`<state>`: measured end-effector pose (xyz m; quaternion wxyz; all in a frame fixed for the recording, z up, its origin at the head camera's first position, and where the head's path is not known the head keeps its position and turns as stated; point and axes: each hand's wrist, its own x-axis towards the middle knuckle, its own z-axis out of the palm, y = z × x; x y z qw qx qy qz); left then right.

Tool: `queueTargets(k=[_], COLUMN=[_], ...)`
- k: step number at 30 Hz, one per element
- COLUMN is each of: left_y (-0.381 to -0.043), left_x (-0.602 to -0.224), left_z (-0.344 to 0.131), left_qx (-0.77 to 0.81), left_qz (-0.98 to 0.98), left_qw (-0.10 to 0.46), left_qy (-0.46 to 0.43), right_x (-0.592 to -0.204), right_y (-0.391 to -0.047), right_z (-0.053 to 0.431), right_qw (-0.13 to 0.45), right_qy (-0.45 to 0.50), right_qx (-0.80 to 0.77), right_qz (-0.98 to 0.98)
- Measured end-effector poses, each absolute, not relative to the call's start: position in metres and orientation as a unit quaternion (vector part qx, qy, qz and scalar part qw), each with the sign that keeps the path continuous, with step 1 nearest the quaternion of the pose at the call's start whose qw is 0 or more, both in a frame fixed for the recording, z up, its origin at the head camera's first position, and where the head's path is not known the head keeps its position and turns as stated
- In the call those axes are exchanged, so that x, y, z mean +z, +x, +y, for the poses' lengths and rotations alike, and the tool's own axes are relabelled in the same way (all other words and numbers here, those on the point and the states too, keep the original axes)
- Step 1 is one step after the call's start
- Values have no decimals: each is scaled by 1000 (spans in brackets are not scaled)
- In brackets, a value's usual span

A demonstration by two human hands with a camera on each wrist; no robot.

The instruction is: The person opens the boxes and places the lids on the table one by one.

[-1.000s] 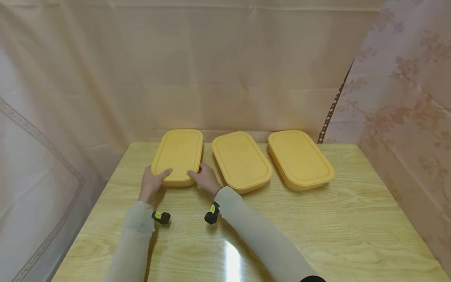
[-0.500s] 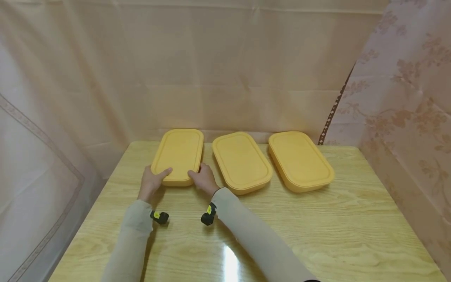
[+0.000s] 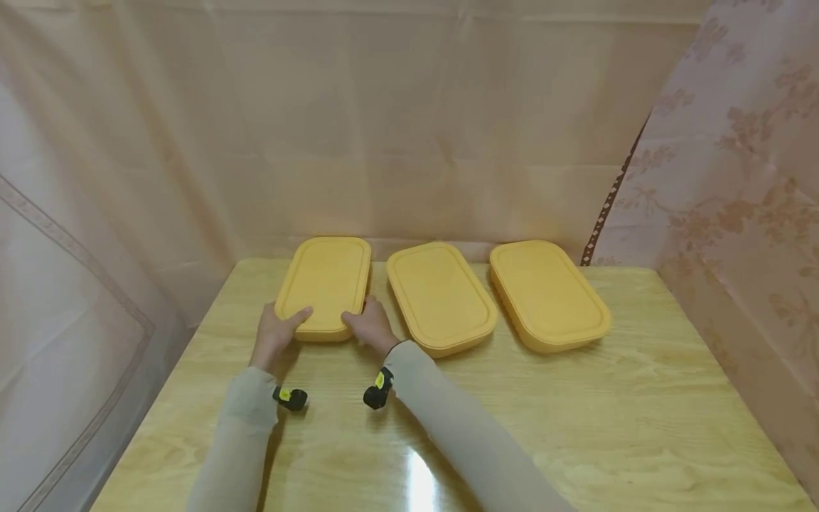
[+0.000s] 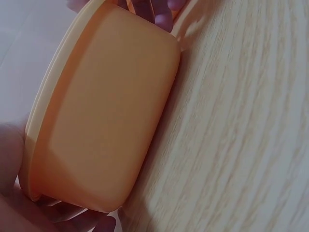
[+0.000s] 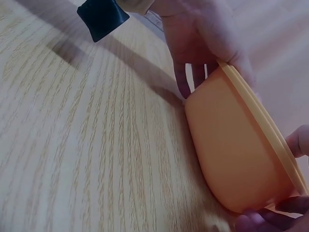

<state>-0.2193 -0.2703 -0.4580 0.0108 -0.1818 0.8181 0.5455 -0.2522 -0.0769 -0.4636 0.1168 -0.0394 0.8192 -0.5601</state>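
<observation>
Three yellow lidded plastic boxes stand in a row along the back of the table. My left hand [image 3: 275,333] holds the near left corner of the leftmost box [image 3: 326,277], thumb on the lid and fingers down its side. At the near right corner, my right hand [image 3: 372,326] grips the same box, its thumb also on the lid. From the left wrist, the box's smooth end wall [image 4: 106,106] fills much of the view, with its base at the tabletop. Right fingers [image 5: 270,220] curl around the side in the right wrist view. The box's far end is untouched.
Just right of the held box lies the middle box [image 3: 441,299], set at a slant. Beyond it is the right box [image 3: 550,295], slanted too. Cloth curtains [image 3: 409,128] hang behind and beside the wooden table [image 3: 576,427]. Each wrist carries a small black camera [image 3: 377,390].
Both hands keep their hold on the leftmost box, which stays in place. Only the head view shifts slightly.
</observation>
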Motion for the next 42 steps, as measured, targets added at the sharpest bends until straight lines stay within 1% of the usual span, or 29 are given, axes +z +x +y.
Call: queueTargets(k=[5, 11, 20, 26, 33, 42], left_y=[-218, -217, -219, -221, -220, -221], left_x=[-463, -461, -461, -465, -463, -465], left_z=[-271, -271, -266, -261, -251, -238], left_qx=[550, 556, 557, 535, 560, 582], left_qz=[815, 808, 809, 827, 807, 790], left_qw=[10, 18, 0, -30, -9, -1], left_qy=[-181, -195, -188, -170, -188, -195], right_x=[-466, -466, -465, -469, -463, -464], right_y=[-250, -250, -248, -250, -246, -243], right_z=[-77, -77, -73, -69, -57, -46], right_qw=[120, 115, 109, 99, 108, 109], right_qy=[-34, -49, -56, -66, -50, -40], right_qx=[-563, -551, -550, -559, -557, -561], right_qz=[817, 825, 826, 821, 822, 819])
